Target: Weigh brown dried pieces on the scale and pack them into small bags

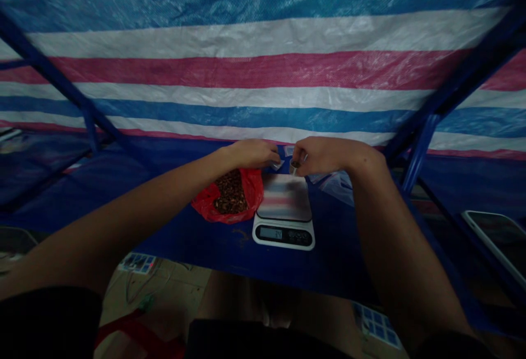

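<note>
Both hands are up at the far edge of the blue table, close together, fingertips almost meeting above a white digital kitchen scale (pixel 283 211). Right hand (pixel 324 156) is curled, fingers gripping a small round cup with a shiny rim (pixel 294 167), dark brown contents showing inside; the cup sits just above the back of the scale platform, not resting on it as far as visible. Left hand (pixel 252 153) has fingers bent toward a small clear plastic scrap (pixel 277 164); can't tell if it is pinched or just touching.

Under and just nearer than the left hand, a crumpled red plastic bag (pixel 234 197) lies open, full of brown beans (pixel 230 192). Beside the right hand, crumpled clear plastic bags (pixel 337 188) lie on the blue tarp table top (pixel 197 244). The scale's small LCD display (pixel 271 233) is lit, digits too blurry to trust. Well right of the right hand lies a black smartphone with a white edge (pixel 493 244). Blue metal frame bars (pixel 464 85) and a striped blue, white and pink tarp (pixel 263 74) sit beyond the hands.
</note>
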Demonstrator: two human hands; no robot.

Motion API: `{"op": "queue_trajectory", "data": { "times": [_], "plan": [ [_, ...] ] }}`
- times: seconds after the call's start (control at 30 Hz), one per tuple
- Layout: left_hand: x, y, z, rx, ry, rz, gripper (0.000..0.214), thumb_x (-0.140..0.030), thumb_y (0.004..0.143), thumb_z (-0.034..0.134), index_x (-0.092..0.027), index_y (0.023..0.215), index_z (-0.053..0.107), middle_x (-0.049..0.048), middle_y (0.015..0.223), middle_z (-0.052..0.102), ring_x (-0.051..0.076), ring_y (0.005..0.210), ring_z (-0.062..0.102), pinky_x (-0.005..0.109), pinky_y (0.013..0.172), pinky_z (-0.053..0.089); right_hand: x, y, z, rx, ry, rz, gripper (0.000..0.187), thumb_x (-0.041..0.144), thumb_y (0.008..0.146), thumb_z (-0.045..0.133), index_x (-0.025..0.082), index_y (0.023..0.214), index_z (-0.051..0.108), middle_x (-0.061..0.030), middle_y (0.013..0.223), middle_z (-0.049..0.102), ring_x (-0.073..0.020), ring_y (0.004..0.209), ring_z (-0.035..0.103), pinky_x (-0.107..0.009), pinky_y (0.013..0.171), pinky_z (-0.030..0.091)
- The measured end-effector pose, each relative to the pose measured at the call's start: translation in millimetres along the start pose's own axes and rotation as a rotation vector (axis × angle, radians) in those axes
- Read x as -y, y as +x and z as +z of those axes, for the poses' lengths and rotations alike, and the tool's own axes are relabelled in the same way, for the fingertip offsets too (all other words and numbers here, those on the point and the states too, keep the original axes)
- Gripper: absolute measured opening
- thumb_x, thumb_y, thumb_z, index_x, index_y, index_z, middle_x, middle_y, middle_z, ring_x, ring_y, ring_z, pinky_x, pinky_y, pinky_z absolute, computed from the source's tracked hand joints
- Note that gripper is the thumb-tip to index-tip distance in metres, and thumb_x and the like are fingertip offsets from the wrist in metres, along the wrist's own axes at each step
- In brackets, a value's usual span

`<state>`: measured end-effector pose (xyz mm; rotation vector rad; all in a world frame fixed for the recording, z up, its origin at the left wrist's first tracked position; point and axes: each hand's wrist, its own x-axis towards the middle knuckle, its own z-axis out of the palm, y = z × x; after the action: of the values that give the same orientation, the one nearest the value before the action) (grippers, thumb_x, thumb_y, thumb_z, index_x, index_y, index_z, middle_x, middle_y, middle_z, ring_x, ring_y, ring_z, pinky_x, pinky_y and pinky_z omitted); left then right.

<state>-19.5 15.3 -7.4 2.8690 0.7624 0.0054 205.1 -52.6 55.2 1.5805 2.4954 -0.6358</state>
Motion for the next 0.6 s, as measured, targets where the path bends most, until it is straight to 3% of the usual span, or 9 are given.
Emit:
{"op": "queue_trajectory", "data": {
  "times": [0.1, 0.23, 0.4, 0.6],
  "plan": [
    [0.9, -1.3, -4.7, -0.035, -0.169, -0.036, 0.026, -0.022, 0.094, 0.066, -0.023, 0.114, 0.084, 0.0098, 0.111, 0.083, 0.021, 0.092, 0.074, 0.03, 0.084, 0.052, -1.7, 0.5, -0.8, -0.034, 0.03, -0.008, 0.022, 0.031, 0.076, 0.076, 0.021, 0.095, 0.081, -0.0059, 0.082, 0.077, -0.024, 0.074, 0.069, -0.032, 0.063, 0.047],
    [-2.7, -6.1, -10.3, -0.132, -0.239, -0.165, 0.029, -0.025, 0.092, 0.066, -0.015, 0.113, 0.083, 0.0105, 0.096, 0.083, 0.02, 0.075, 0.071, 0.032, 0.075, 0.052, -0.4, 0.6, -0.5, -0.066, 0.058, -0.045, 0.022, 0.033, 0.077, 0.077, 0.02, 0.095, 0.08, -0.0046, 0.077, 0.075, -0.0227, 0.072, 0.066, -0.032, 0.063, 0.045],
    [-12.4, -14.0, 0.7, -0.301, -0.395, -0.271, 0.05, -0.022, 0.091, 0.066, -0.015, 0.141, 0.07, 0.0113, 0.109, 0.083, 0.021, 0.088, 0.076, 0.032, 0.078, 0.054, -0.9, 4.8, 2.9, -0.106, 0.078, -0.092, 0.016, 0.027, 0.08, 0.071, 0.019, 0.093, 0.075, -0.0053, 0.085, 0.077, -0.0201, 0.073, 0.065, -0.029, 0.061, 0.043],
    [-25.8, -21.1, 25.9, -0.46, -0.534, -0.362, 0.027, -0.029, 0.097, 0.064, -0.017, 0.118, 0.077, 0.0106, 0.107, 0.084, 0.023, 0.092, 0.078, 0.033, 0.081, 0.058, -4.0, 11.6, 7.5, -0.129, 0.125, -0.064, 0.022, 0.024, 0.082, 0.069, 0.018, 0.103, 0.07, -0.0087, 0.099, 0.08, -0.0214, 0.083, 0.07, -0.028, 0.066, 0.047]
  ]
}}
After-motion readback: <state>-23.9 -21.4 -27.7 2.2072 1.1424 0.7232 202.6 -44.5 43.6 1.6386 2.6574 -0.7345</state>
